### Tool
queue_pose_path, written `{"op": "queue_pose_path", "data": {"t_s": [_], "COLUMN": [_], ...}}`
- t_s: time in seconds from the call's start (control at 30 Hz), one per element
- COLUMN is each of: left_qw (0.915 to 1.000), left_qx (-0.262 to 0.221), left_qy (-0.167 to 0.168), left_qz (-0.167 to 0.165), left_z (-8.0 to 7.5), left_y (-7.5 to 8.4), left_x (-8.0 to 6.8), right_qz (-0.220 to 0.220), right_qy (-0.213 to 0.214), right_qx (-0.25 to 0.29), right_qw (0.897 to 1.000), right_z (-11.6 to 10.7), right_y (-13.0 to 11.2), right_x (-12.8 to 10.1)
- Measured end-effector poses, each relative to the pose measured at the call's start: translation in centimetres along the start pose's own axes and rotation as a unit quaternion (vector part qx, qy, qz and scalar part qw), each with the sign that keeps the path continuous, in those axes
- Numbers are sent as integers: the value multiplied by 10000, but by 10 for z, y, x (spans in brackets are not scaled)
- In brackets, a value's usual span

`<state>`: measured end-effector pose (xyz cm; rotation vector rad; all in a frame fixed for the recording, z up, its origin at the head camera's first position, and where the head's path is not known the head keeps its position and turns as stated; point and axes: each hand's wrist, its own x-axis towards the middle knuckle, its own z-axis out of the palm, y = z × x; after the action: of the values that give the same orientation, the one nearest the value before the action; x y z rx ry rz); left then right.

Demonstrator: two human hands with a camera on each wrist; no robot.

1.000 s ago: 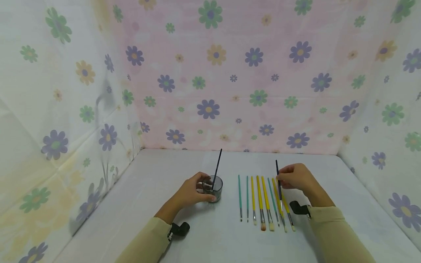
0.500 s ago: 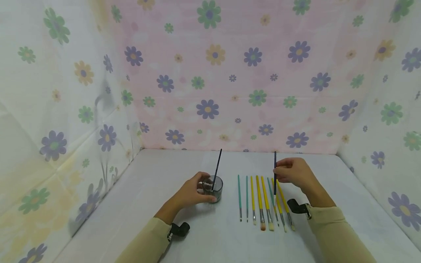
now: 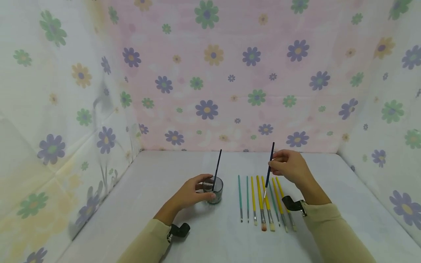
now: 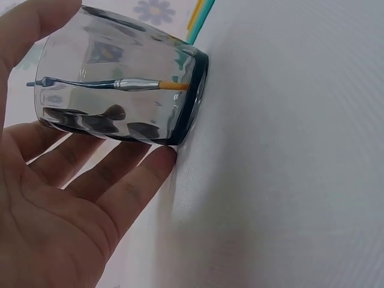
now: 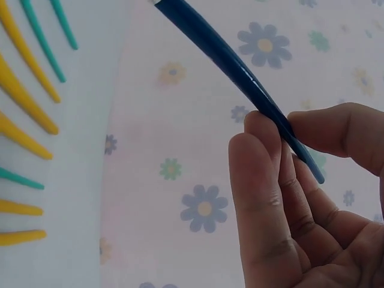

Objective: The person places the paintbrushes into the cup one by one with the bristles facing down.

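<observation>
My left hand holds a clear drinking glass that stands on the table, thumb on one side and fingers on the other. Inside the glass leans a dark-handled paintbrush; its orange bristles reach the glass's dark base in the left wrist view. Between thumb and fingertips, my right hand pinches a dark blue paintbrush. This brush is raised over the row of brushes, bristle end pointing down and slightly left. Its handle crosses the pinch in the right wrist view, while its bristles are outside that view.
Right of the glass, several paintbrushes lie side by side on the white table, with yellow handles and teal handles, bristles toward me. Flower-patterned cloth encloses the back and both sides.
My right hand has lifted the dark blue paintbrush and carried it left and away from me, over the middle of the row. My left hand stays at the glass.
</observation>
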<state>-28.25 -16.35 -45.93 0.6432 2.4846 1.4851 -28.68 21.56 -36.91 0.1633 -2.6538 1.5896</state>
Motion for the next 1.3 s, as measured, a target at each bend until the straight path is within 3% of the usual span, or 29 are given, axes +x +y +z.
{"op": "queue_pose_path", "data": {"t_s": [0.33,0.63,1.3], "left_qw": [9999,9992,9978], "left_qx": [-107,54,290], "left_qy": [63,268,476], "left_qz": [-86,-276,-370], "left_z": [0,4,11], "left_y": [3,2,6], "left_x": [-1,1,1], "right_qz": [-444,-616,-1462], "right_qy": [281,408,881], "right_qx": [301,804,1374], "right_qw": [9982,9940,9757], "right_z": [-3,9,51], "right_y": [-27,-45,-53], "right_x": [-4,-12,-20]}}
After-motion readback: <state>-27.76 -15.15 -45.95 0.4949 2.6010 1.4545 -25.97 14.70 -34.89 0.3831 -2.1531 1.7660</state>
